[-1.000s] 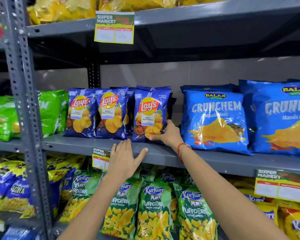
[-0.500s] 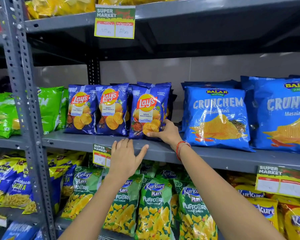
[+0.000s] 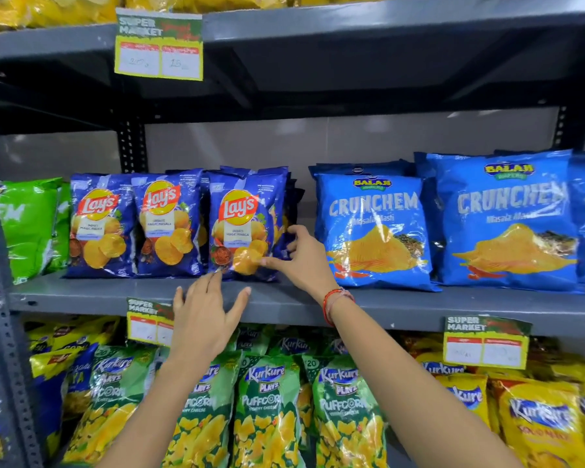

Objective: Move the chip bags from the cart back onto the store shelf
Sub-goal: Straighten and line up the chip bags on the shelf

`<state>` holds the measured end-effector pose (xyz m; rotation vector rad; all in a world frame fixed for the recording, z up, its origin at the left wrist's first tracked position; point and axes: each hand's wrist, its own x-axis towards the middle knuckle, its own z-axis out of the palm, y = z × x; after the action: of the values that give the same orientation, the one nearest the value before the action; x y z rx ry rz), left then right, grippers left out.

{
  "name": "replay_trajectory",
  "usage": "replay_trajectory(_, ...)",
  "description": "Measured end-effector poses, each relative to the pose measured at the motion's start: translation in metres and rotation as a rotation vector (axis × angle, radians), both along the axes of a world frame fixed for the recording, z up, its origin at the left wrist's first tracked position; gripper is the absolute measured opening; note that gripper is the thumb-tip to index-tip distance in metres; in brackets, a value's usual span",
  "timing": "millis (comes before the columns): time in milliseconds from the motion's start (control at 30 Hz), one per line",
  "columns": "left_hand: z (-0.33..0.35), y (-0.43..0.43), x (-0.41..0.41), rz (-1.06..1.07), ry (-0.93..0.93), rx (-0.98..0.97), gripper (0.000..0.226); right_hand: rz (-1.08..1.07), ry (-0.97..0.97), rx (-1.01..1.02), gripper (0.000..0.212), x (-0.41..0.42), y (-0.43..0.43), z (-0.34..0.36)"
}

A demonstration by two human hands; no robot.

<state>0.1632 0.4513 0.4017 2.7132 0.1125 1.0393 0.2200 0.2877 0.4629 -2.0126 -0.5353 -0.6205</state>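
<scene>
Three dark blue Lay's bags stand upright in a row on the grey middle shelf [image 3: 81, 293]. The rightmost Lay's bag [image 3: 242, 211] has more bags stacked behind it. My right hand [image 3: 303, 256] pinches its lower right corner, thumb on the front and fingers curled behind. My left hand [image 3: 206, 315] hovers open in front of the shelf edge, fingers spread, fingertips just below that bag's bottom. It holds nothing. The cart is out of view.
Big light blue Crunchem bags [image 3: 368, 228] fill the shelf to the right, green bags [image 3: 27, 224] to the left. Green Kurkure Puffcorn bags [image 3: 267, 410] and yellow bags crowd the lower shelf. Price tags [image 3: 485, 342] hang from shelf edges. A perforated post [image 3: 0, 298] runs down the left.
My right hand has shifted from the bag's front lower edge to its right corner, fingers curling behind it. My left hand stays open below. The view has moved slightly closer.
</scene>
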Motion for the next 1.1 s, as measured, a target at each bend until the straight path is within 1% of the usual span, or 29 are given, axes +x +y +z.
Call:
replay_trajectory(100,0.005,-0.029,0.001,-0.117,-0.162,-0.022,0.076,-0.033,-0.102,0.013,0.064,-0.013,-0.032,0.010)
replay_trajectory(167,0.011,-0.056,0.000,-0.223,-0.240,-0.041,0.070,-0.046,-0.133,0.044,0.056,-0.020,-0.058,0.016)
replay_trajectory(267,0.017,-0.104,-0.002,-0.425,-0.304,-0.059,0.060,-0.130,-0.176,0.127,0.048,-0.028,-0.097,0.024)
replay_trajectory(367,0.019,-0.157,-0.003,-0.615,-0.296,-0.016,0.053,-0.238,-0.223,0.199,0.045,-0.030,-0.145,0.029)
replay_trajectory(467,0.016,-0.206,-0.004,-0.760,-0.242,0.065,0.055,-0.369,-0.254,0.202,0.047,-0.029,-0.197,0.028)
replay_trajectory(567,0.008,-0.243,-0.003,-0.845,-0.162,0.134,0.062,-0.539,-0.263,0.210,0.054,-0.025,-0.249,0.022)
replay_trajectory(667,-0.001,-0.266,0.001,-0.841,-0.104,0.171,0.067,-0.705,-0.250,0.209,0.071,-0.020,-0.295,0.012)
replay_trajectory(733,-0.005,-0.272,0.004,-0.803,-0.119,0.216,0.066,-0.747,-0.220,0.225,0.082,-0.018,-0.315,0.005)
replay_trajectory(833,-0.007,-0.275,0.006,-0.766,-0.132,0.235,0.066,-0.724,-0.159,0.304,0.092,-0.013,-0.332,-0.001)
replay_trajectory(933,-0.007,-0.273,0.008,-0.757,-0.127,0.239,0.068,-0.574,-0.024,0.420,0.097,-0.012,-0.341,-0.004)
replay_trajectory(1000,-0.008,-0.273,0.008,-0.764,-0.123,0.244,0.067,-0.473,0.098,0.446,0.099,-0.011,-0.345,-0.003)
replay_trajectory(1067,-0.009,-0.273,0.009,-0.765,-0.120,0.254,0.066,-0.426,0.192,0.417,0.096,-0.010,-0.352,-0.001)
replay_trajectory(1100,-0.009,-0.273,0.009,-0.762,-0.126,0.259,0.065,-0.405,0.229,0.402,0.088,-0.012,-0.354,0.002)
